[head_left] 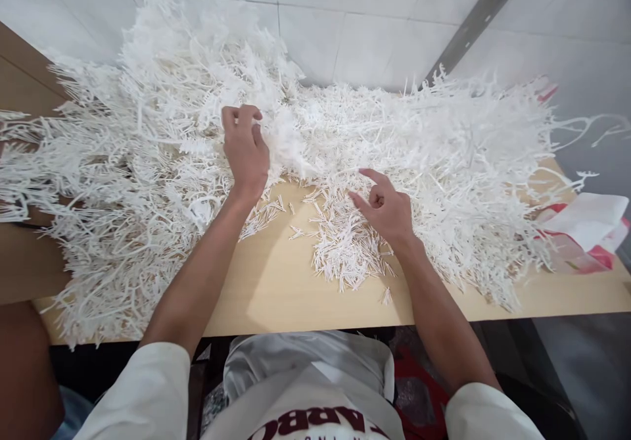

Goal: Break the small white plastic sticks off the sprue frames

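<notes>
A big heap of white branched plastic pieces [162, 131] covers the back and both sides of a pale wooden table [276, 295]. My left hand [245, 150] is closed on a clump of these white pieces at the middle of the heap. My right hand [384, 208] hovers over a small pile of short loose white sticks [345, 249] near the table's front. Its fingers are curled with the forefinger out, and I see nothing held in it.
A white and red plastic bag [584, 229] lies at the table's right end. A brown surface [20, 262] adjoins on the left. A white tiled wall [345, 25] stands behind. Another person's arm [24, 367] shows at the lower left.
</notes>
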{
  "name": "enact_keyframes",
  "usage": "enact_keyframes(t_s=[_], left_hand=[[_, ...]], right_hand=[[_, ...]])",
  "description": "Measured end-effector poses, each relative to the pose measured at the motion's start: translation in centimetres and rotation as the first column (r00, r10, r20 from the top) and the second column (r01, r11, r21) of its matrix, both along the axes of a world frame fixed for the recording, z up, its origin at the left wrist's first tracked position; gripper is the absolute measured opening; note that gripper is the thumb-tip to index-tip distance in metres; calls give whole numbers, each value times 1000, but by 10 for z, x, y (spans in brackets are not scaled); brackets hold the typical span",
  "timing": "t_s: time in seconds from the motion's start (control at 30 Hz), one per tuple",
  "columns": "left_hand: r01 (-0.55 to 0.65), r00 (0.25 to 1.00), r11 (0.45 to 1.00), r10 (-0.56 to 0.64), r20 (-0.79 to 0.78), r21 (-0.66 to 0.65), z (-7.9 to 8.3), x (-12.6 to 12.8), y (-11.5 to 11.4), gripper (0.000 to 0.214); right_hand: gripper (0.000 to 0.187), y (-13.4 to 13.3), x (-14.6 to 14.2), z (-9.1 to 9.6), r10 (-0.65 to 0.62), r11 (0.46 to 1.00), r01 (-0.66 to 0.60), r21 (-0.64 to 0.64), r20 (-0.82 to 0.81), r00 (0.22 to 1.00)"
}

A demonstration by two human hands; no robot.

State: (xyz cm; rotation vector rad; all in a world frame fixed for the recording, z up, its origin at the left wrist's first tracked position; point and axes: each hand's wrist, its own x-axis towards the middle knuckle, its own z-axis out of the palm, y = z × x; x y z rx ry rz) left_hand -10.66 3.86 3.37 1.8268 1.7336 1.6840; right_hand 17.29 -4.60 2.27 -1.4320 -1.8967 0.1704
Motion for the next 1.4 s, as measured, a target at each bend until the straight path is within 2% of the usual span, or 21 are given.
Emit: enact_keyframes(t_s=[0.1,0.17,0.27,0.37,0.43,0.47,0.53,0.57,0.6,0.7,0.77,0.83,0.9,0.97,1.03,1.1,1.2,1.3,1.4], left_hand=[[-220,975,969,222,-12,112,2,-15,12,25],[-258,965,958,261,-13,124,2,-18,18,27],[-106,992,992,110,-63,65,4,-8,13,31],[24,996,999,-21,-90,29,16,13,-7,25],[80,987,997,-76,-138,18,28,30,-25,25],[153,971,988,-150,-185,2,34,39,-34,25],[372,883,925,-376,-281,-71,42,56,-49,24],[435,838,890,-455,-302,-135,43,65,-56,25],[442,817,871,-490,-303,-216,43,73,-61,28],[365,810,798,-526,-259,-479,33,93,-71,44],[388,779,736,-584,-229,-555,24,99,-72,44],[465,756,697,-633,-164,-546,16,99,-68,34],[543,757,672,-651,-54,-504,11,94,-61,38],[598,761,650,-643,80,-469,10,85,-52,37],[640,758,638,-617,213,-428,13,76,-43,25],[669,741,631,-601,299,-392,18,67,-37,12],[700,714,620,-602,358,-353,24,59,-33,13],[712,700,625,-598,391,-319,24,57,-33,12],[672,731,695,-569,376,-255,18,62,-35,7]], right_hand=[[25,5,10,2,-196,968,219,122,-176,965],[24,9,15,2,-271,940,309,143,-236,933],[18,13,15,-1,-263,955,277,106,-129,956],[14,14,11,-6,-242,968,245,49,-55,969],[13,12,8,-6,-224,973,229,23,-132,966],[12,10,6,-5,-203,977,211,21,-199,959],[13,7,3,-3,-131,987,155,39,-351,927],[15,5,1,-1,-93,991,125,50,-419,903],[17,3,-2,1,-64,993,102,55,-475,877],[18,-1,-10,5,-37,993,92,68,-569,821],[17,-2,-13,7,-34,990,107,87,-593,805],[17,-2,-14,8,-27,988,112,105,-599,800],[18,0,-12,8,-47,985,135,102,-604,796],[22,2,-7,9,-91,980,182,84,-624,776],[26,4,-1,10,-144,968,244,66,-649,747],[25,7,5,11,-188,960,275,46,-621,761],[21,10,12,8,-219,958,281,57,-487,845],[23,13,13,3,-182,949,251,190,-321,929],[26,11,11,-1,-105,925,125,358,-75,992]])
